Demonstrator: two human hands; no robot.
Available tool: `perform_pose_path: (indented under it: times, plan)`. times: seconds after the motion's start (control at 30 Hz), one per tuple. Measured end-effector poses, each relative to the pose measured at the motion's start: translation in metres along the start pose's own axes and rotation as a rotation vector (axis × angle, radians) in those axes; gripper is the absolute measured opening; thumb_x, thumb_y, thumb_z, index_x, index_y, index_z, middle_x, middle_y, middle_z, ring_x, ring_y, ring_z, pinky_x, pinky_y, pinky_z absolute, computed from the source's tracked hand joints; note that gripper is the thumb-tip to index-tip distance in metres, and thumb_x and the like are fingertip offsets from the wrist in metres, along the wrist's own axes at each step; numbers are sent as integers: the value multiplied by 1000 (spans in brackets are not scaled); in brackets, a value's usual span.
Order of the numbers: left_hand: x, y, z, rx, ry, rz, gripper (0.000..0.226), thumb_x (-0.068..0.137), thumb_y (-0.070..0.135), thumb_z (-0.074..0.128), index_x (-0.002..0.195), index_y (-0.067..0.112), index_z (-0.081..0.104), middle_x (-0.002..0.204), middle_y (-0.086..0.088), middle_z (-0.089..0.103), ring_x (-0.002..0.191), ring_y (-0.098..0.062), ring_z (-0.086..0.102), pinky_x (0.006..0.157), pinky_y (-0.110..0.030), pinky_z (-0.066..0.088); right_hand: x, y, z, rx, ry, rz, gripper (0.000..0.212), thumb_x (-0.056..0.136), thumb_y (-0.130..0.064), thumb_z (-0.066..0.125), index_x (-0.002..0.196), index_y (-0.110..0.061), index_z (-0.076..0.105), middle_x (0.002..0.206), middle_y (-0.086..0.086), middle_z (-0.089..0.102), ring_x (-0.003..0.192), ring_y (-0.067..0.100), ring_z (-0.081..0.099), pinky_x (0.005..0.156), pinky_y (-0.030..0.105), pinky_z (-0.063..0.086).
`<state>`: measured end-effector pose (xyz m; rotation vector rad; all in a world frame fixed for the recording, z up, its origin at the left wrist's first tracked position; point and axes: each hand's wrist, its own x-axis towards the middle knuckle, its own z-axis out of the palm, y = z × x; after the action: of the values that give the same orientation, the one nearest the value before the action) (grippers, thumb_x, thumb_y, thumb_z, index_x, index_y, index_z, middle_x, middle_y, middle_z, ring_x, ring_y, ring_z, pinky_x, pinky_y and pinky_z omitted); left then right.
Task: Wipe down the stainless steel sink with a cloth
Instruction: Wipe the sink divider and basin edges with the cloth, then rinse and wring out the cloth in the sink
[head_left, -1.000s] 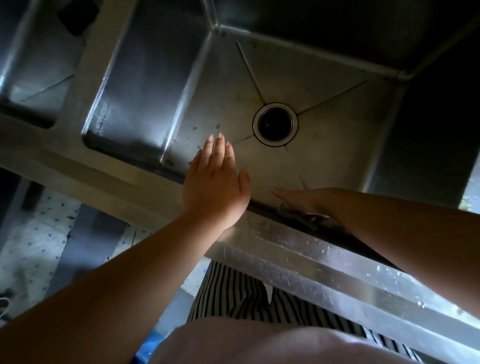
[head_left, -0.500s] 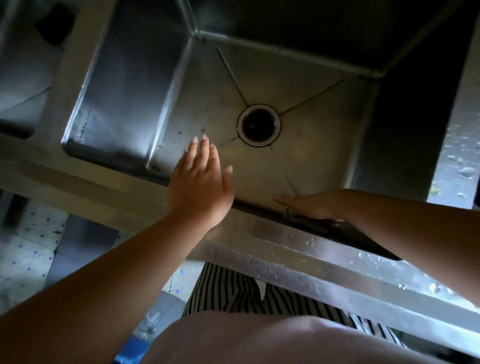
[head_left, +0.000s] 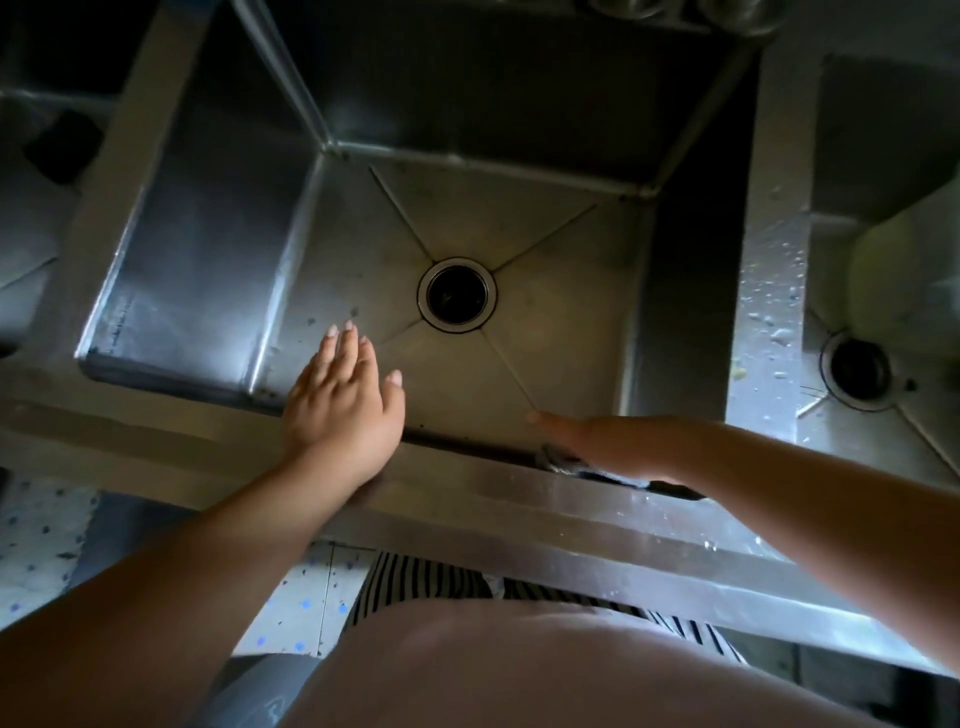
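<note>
Stainless sink: left hand splayed, empty, over near edge; right hand flat, pressing grey cloth against near wall.

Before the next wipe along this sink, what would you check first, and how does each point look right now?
1. Cloth under the right hand: ok, pressed at the basin's near wall, mostly hidden.
2. Left hand free: ok, open and flat, holding nothing.
3. Basin floor free of items: ok, only small dark specks.
4. Drain unblocked: ok, the hole looks open.
5. Front rim dry: not ok, droplets toward the right.
6. Near wall clean: cannot tell, hidden from this view.
</note>
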<state>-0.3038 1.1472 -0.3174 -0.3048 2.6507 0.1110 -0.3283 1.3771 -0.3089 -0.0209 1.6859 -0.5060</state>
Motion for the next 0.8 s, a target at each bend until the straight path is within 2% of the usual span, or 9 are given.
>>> perform_pose_path:
  times: [0.13,0.23,0.33,0.37,0.43,0.47,0.6,0.7,0.8]
  plan:
    - [0,3,-2,26,-34,-27,57,97,40,14,146,12,4,156,1,-8,141,-10,-11,113,-28,-5,-13,-14,7,-48,28,-38,66,88,-69,14,96,-23,60,109,15,63,107,29,56,101,39,29]
    - [-1,4,-3,44,-64,-17,57,97,40,12,146,13,1,155,1,-11,141,-10,-13,113,-28,-6,-15,-2,2,74,88,54,84,80,-75,13,113,-13,61,119,16,59,111,28,54,97,32,31]
    - [1,2,-4,46,-89,-11,58,96,41,10,146,12,-1,155,1,-13,141,-11,-14,113,-29,-6,-13,-4,-3,217,152,55,76,89,-65,18,139,-11,40,147,12,39,135,30,36,114,40,22]
    - [3,2,-5,37,-103,-11,59,97,41,9,146,11,-1,155,0,-13,141,-11,-14,113,-30,-6,-13,-3,-4,284,195,41,75,90,-65,20,135,-10,44,140,17,46,128,32,45,110,41,27]
    - [5,2,-10,-18,-142,-15,58,97,41,12,146,11,5,156,-2,-9,142,-13,-10,114,-32,-2,-15,-4,-14,541,276,43,73,87,-70,24,115,-11,56,104,23,64,92,33,62,97,42,41]
    - [7,2,-14,-88,-158,-28,58,97,41,16,146,11,10,156,-2,-4,143,-15,-5,114,-35,3,-17,-6,-20,741,256,10,76,84,-74,26,110,-9,58,97,24,65,84,32,64,94,43,45]
    - [18,18,-37,-606,-213,-180,53,94,45,35,135,13,40,144,-6,36,133,-25,32,108,-38,23,-24,-7,-28,1359,36,-274,89,79,-79,25,116,-6,59,112,22,66,103,35,65,92,45,49]
    - [20,37,-61,-1079,-479,-151,46,94,43,37,115,8,57,119,-9,58,111,-23,52,101,-35,35,-35,-20,-25,1536,-1,-449,84,80,-78,24,113,-9,59,103,18,71,92,32,69,75,43,56]
    - [11,47,-85,-1362,-639,34,33,94,41,36,87,19,60,83,0,66,81,-14,60,82,-30,42,-49,-36,-22,1591,50,-583,81,81,-76,27,110,-10,63,107,18,69,95,32,68,77,46,56]
